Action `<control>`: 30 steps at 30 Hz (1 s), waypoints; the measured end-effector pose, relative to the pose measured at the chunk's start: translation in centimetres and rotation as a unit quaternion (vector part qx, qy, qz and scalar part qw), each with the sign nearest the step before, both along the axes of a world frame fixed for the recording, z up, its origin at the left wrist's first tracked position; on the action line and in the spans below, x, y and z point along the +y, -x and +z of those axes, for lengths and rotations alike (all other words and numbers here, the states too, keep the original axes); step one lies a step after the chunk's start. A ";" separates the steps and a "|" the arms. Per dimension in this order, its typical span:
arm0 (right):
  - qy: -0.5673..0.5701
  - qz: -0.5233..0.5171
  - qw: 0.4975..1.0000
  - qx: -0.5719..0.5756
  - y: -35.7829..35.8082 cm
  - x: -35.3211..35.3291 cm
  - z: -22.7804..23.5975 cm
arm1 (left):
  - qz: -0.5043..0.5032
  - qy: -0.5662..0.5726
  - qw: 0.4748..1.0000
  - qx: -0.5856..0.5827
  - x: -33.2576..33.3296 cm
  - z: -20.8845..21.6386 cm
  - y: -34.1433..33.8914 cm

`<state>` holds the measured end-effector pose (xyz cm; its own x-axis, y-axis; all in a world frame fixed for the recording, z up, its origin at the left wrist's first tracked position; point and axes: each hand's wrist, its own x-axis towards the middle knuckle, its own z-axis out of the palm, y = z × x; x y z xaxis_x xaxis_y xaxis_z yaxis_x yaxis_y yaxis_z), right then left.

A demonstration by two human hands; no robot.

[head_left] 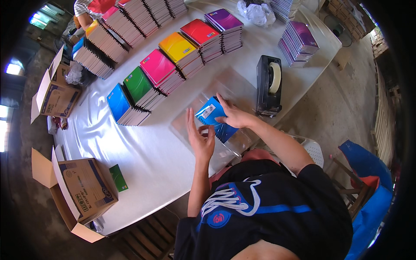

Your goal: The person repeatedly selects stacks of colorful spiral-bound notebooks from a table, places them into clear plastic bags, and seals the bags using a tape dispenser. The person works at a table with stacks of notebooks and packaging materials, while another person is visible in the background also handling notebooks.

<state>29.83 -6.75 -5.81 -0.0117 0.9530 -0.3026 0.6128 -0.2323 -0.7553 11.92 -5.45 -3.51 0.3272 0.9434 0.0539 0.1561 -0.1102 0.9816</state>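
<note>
A blue spiral notebook (224,133) with a white label lies tilted on clear plastic film (184,123) at the table's near side. My right hand (236,117) rests over its upper right side, fingers at the far edge and thumb across the cover, gripping it. Just left of the notebook is my left hand (201,141), its long fingers stretched out over the film and its thumb bent inward. Whether those fingertips pinch any film cannot be made out. To the right stands a black tape dispenser (268,86) with a roll of tape.
Stacks of spiral notebooks, among them a yellow one (177,47), run across the table (147,173). A purple stack (299,43) stands far right. Open cartons (89,186) sit at the left, beside a green notebook cover (118,177). Another person's arm (84,19) shows far left.
</note>
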 end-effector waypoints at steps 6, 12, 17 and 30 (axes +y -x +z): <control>-0.006 -0.053 0.998 0.022 0.3 -0.6 0.0 | -0.134 -0.117 0.920 0.349 -1.1 1.1 0.4; -0.045 -0.075 0.915 -0.395 -2.8 -3.3 -3.8 | -0.139 -0.110 0.898 0.403 -1.2 1.9 -0.2; -0.106 -0.096 0.961 -0.236 -3.5 -3.6 -2.1 | -0.150 -0.093 0.892 0.416 -0.9 2.7 -0.3; -0.211 -0.210 0.954 -0.041 -4.5 -6.1 -3.7 | -0.149 -0.073 0.899 0.406 -1.1 2.3 -1.0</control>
<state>34.36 -12.81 -9.47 0.4057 0.9054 0.1251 0.5930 -0.1566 -0.7898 12.94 -6.53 -1.25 0.5512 0.8098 -0.2012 0.7569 -0.3838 0.5290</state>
